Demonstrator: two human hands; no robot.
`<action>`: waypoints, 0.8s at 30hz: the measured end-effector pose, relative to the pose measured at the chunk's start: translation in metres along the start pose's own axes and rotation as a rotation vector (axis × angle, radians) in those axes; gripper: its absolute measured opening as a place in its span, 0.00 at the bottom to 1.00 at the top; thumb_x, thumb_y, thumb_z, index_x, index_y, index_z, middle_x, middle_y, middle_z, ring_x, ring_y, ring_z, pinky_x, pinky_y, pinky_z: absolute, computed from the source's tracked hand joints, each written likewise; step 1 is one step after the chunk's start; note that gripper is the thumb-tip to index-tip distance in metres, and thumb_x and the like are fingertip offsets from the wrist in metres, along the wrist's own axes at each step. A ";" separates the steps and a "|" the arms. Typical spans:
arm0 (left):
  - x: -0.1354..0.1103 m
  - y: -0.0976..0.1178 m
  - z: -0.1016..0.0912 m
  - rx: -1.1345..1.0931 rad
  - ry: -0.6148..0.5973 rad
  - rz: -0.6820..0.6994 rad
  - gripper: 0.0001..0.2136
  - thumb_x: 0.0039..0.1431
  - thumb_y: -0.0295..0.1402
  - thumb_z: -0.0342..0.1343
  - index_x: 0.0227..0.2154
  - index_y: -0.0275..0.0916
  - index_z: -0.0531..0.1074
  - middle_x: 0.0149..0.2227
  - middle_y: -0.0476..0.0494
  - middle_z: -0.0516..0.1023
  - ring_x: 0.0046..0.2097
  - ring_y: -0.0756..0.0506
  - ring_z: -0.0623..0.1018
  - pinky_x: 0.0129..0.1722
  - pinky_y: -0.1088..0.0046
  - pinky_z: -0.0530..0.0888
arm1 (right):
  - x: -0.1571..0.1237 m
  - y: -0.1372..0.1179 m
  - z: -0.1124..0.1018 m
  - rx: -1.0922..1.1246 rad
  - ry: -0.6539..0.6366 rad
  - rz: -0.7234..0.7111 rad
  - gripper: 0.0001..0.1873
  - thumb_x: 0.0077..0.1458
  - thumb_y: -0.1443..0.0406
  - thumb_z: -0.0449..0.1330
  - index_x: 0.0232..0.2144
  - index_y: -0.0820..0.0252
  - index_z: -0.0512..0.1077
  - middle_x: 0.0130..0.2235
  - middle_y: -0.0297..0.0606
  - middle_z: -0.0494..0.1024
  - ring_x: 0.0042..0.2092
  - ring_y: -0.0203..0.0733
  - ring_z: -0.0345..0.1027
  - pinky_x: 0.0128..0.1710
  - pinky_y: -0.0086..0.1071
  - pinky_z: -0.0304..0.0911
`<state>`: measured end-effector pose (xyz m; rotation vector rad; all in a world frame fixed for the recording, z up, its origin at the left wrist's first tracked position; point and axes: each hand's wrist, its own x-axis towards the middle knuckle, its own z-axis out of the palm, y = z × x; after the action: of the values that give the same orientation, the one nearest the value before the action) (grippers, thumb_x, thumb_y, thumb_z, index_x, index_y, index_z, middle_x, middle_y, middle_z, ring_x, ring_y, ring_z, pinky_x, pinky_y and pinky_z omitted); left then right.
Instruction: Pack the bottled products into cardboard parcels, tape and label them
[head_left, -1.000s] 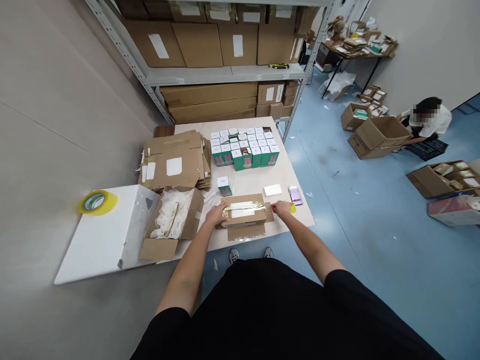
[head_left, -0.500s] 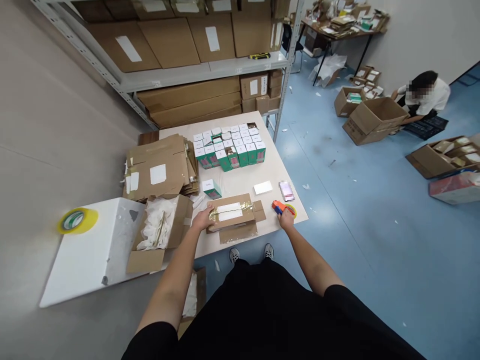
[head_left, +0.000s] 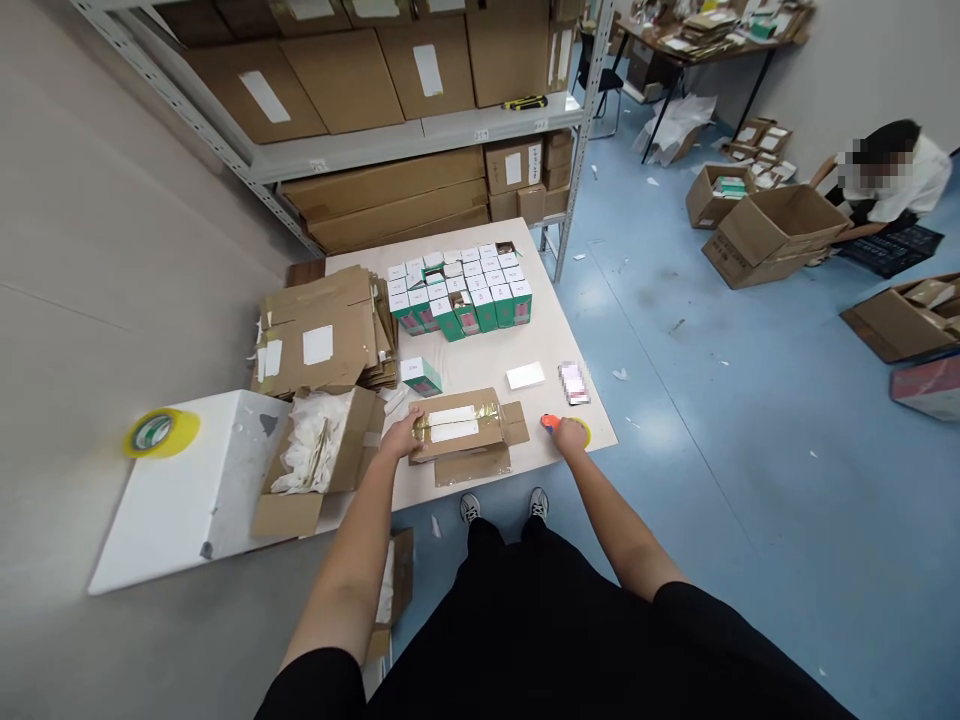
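A cardboard box [head_left: 485, 408] lies near the front edge of the table, tape and white labels along its top and flaps spread at its right end and front. My left hand [head_left: 402, 434] grips the box's left end, thumb on top. Over at the table's right corner, my right hand [head_left: 572, 438] is wrapped round a tape dispenser [head_left: 550, 422]. Its orange end and part of a yellow tape roll show; the fingers cover the rest. Behind the cardboard box stands a single green-and-white carton [head_left: 421, 376]. A small white box [head_left: 525, 376] and a phone-like item [head_left: 574, 383] lie farther right.
Several green-and-white cartons [head_left: 465, 285] stand grouped at the back. Flattened cardboard [head_left: 319, 335] is stacked at left, near an open box of white packing [head_left: 352, 440]. A tape roll [head_left: 154, 432] rests on a white block. Shelving rises behind; a person [head_left: 892, 180] crouches by boxes at right.
The view has shifted slightly. My right hand has turned the tape dispenser, so less of it shows. My left hand stays on the cardboard box's left end.
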<state>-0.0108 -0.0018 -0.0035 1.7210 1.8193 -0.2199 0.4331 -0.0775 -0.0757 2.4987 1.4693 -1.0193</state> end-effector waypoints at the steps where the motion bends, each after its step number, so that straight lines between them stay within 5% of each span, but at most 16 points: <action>1: 0.000 0.001 0.000 -0.007 0.009 0.011 0.47 0.41 0.28 0.75 0.67 0.48 0.66 0.72 0.37 0.66 0.67 0.32 0.72 0.61 0.64 0.69 | -0.002 -0.007 -0.003 0.091 -0.002 -0.034 0.17 0.65 0.61 0.58 0.50 0.66 0.76 0.52 0.58 0.81 0.54 0.55 0.75 0.46 0.36 0.68; 5: -0.002 0.002 0.000 -0.006 0.016 0.029 0.48 0.40 0.27 0.75 0.67 0.49 0.65 0.73 0.38 0.64 0.68 0.33 0.71 0.61 0.65 0.68 | -0.010 -0.043 -0.001 0.449 -0.174 -0.128 0.24 0.71 0.50 0.50 0.41 0.62 0.78 0.36 0.47 0.82 0.37 0.45 0.75 0.34 0.31 0.65; 9: -0.003 0.002 0.000 0.039 -0.020 0.011 0.48 0.43 0.29 0.74 0.69 0.48 0.62 0.71 0.37 0.67 0.66 0.34 0.73 0.59 0.66 0.70 | -0.014 -0.076 0.015 0.845 -0.363 0.022 0.26 0.66 0.45 0.57 0.30 0.59 0.76 0.20 0.35 0.68 0.23 0.39 0.61 0.24 0.31 0.58; 13: -0.001 0.001 0.001 0.068 -0.031 -0.011 0.47 0.46 0.30 0.74 0.70 0.48 0.60 0.68 0.36 0.70 0.64 0.35 0.75 0.57 0.67 0.71 | -0.011 -0.094 0.024 1.234 -0.516 0.078 0.20 0.63 0.50 0.64 0.29 0.57 0.72 0.19 0.28 0.63 0.20 0.34 0.53 0.19 0.27 0.53; 19: 0.002 -0.003 0.002 0.020 -0.037 0.022 0.49 0.44 0.29 0.75 0.70 0.52 0.61 0.75 0.41 0.60 0.69 0.35 0.70 0.59 0.67 0.69 | -0.004 -0.098 0.022 1.343 -0.421 0.019 0.11 0.60 0.62 0.66 0.29 0.57 0.68 0.23 0.32 0.71 0.23 0.33 0.61 0.22 0.24 0.59; 24: 0.002 -0.006 0.005 -0.016 -0.023 0.060 0.49 0.43 0.29 0.75 0.70 0.52 0.61 0.76 0.42 0.57 0.68 0.35 0.70 0.60 0.66 0.68 | -0.003 -0.097 0.024 1.279 -0.355 -0.021 0.10 0.56 0.60 0.67 0.31 0.56 0.70 0.25 0.34 0.74 0.25 0.35 0.65 0.23 0.26 0.59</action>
<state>-0.0152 -0.0033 -0.0102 1.7516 1.7457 -0.1991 0.3427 -0.0363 -0.0680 2.5488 0.7709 -2.8775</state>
